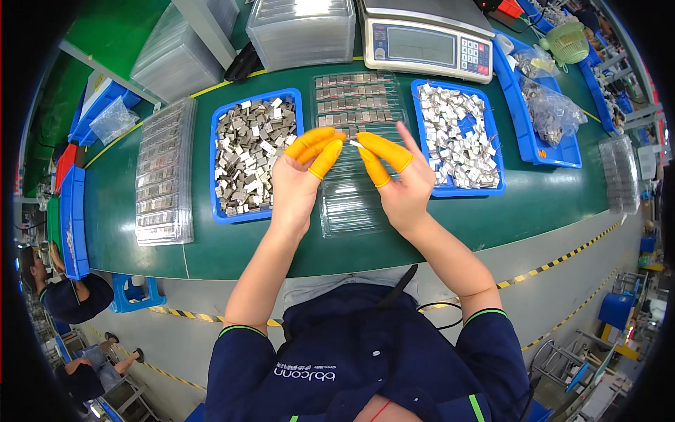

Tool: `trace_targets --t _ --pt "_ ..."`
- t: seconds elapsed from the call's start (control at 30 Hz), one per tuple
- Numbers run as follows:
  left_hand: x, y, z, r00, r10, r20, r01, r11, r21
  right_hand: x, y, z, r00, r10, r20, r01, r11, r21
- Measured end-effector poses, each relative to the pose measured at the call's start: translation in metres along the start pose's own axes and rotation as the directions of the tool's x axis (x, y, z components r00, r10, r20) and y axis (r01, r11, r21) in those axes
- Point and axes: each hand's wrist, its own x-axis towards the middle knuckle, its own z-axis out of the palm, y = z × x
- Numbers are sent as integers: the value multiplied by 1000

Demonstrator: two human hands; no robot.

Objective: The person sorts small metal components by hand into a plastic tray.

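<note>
My left hand (295, 186) and my right hand (408, 179) meet above a transparent plastic tray (351, 211), with yellow finger cots on their thumbs and fingers. Pinched in the right fingertips is a small white part (356, 143). The left thumb and fingers are also closed in a pinch; what they hold is too small to make out. Rows of small metal-cased pieces (355, 104) fill the tray's far part. Left of the tray stands a blue bin (216, 169) of small silvery metal pieces (253, 151). To its right, another blue bin (500, 179) holds white parts with thin wires (460, 141).
A filled transparent tray stack (165, 176) lies at the left. Stacked plastic trays (302, 32) and a digital scale (429, 46) stand along the back. At the right, a blue bin (562, 151) contains plastic bags. A seated person (74, 292) is beyond the left end.
</note>
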Motion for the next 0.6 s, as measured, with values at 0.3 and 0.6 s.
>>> trace_targets --t 0.3,0.6 --pt "-18 -17 -3 993 48 108 -68 980 187 4 -1 -4 951 -264 159 281 955 -94" --pt "-17 -12 1 877 415 242 -452 542 708 1 -11 -4 984 133 115 -130 991 -36"
